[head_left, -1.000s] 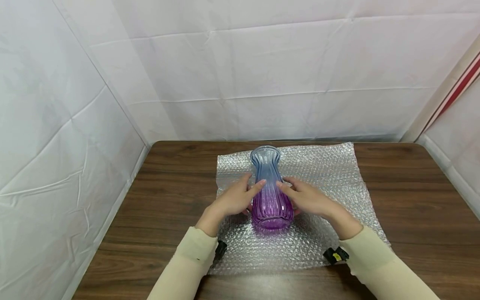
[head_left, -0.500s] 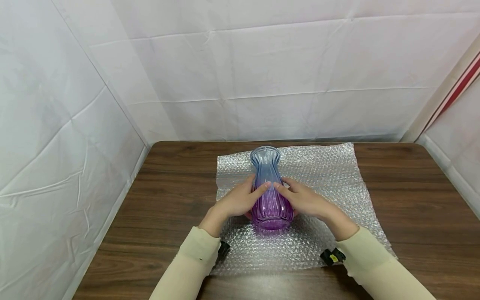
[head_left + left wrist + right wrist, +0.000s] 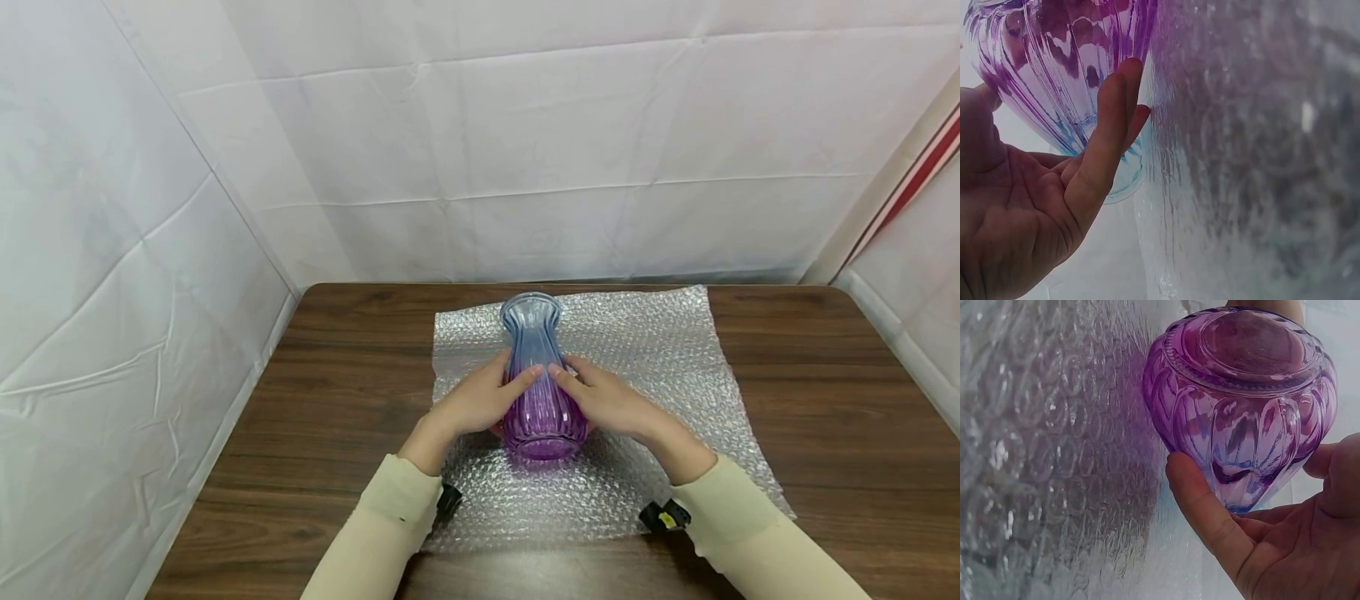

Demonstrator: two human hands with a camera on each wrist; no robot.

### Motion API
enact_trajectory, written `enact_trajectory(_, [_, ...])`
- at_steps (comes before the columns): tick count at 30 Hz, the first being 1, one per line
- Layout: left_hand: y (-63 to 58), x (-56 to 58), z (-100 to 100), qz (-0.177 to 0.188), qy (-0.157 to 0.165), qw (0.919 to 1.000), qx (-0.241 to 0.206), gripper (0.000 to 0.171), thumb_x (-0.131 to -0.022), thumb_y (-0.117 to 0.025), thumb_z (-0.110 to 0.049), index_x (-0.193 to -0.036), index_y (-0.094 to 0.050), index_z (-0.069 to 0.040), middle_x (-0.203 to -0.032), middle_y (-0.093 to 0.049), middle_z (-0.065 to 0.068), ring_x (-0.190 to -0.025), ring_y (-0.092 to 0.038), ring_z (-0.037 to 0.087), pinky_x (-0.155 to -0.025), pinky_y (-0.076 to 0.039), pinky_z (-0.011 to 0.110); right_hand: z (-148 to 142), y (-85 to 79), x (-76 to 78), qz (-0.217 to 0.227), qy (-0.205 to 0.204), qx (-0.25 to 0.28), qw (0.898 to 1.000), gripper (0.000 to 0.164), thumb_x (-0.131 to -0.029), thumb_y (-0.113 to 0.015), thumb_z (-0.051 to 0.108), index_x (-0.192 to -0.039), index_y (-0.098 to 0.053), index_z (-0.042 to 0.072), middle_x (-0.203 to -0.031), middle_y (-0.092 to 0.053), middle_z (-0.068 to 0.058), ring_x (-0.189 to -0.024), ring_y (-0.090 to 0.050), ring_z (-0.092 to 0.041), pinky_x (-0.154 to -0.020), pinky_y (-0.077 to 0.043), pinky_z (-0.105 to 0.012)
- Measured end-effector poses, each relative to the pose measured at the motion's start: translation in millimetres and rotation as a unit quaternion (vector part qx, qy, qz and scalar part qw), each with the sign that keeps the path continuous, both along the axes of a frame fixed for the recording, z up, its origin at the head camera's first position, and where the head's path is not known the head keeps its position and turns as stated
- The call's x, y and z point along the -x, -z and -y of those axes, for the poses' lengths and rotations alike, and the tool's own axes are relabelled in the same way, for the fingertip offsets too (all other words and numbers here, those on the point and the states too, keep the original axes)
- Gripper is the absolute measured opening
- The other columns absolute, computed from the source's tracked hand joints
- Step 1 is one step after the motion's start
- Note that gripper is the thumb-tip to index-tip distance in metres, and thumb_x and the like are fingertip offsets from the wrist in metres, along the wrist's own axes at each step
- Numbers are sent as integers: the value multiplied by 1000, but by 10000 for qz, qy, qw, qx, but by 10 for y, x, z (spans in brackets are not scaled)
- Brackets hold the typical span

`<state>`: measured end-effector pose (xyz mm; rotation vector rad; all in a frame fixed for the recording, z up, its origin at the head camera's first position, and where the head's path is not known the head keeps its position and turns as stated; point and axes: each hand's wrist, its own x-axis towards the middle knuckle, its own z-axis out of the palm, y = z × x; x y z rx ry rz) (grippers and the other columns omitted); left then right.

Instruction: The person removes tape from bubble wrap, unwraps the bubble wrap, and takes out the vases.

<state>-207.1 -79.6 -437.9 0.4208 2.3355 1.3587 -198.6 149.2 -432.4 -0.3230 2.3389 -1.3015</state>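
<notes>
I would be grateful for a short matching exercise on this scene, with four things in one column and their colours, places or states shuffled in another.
Column one
1. vase
2. bubble wrap
3. table
4. left hand

Column two
A. dark brown, with wood grain
B. holding one side of a glass object
C. blue shading into purple
D. silvery sheet, spread out flat

Right pairs: 1-C, 2-D, 3-A, 4-B
</notes>
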Motion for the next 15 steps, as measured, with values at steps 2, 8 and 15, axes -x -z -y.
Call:
enact_trajectory(2, [-3,-6,0,-30,-17,10000,44,92,-101,-45,-70,-167,-15,-13,-137,-63,24,-80,-75,23,-57,-63,41,0,-1,-1,-17,6,-7,10000,79,-110,-38,54,-163,-19,-2,-146,-51,-36,-104,-74,-33,-81,-64,-42])
enact_trajectory(8, [-5,-8,-13,-178,8,9998,-8,85,-102,-45,-68,-166,-21,-19,-128,-69,21,-79,-75,20,-58,-63,41,-2,-28,-10,-103,-15,-162,9998,81,-110,-36,55,-163,-17,-3,-150,-49,-35,-115,-70,-39,-97,-59,-51])
enact_trajectory(15, [-62,-10,-14,-405,24,9992,-46,79,-103,-44,-67,-166,-22,-24,-125,-71,19,-82,-75,19,-60,-62,38,2,-96,-18,-360,-91,-421,9984,83,-110,-32,59,-164,-15,-1,-159,-40,-30,-145,-43,-48,-118,-36,-64])
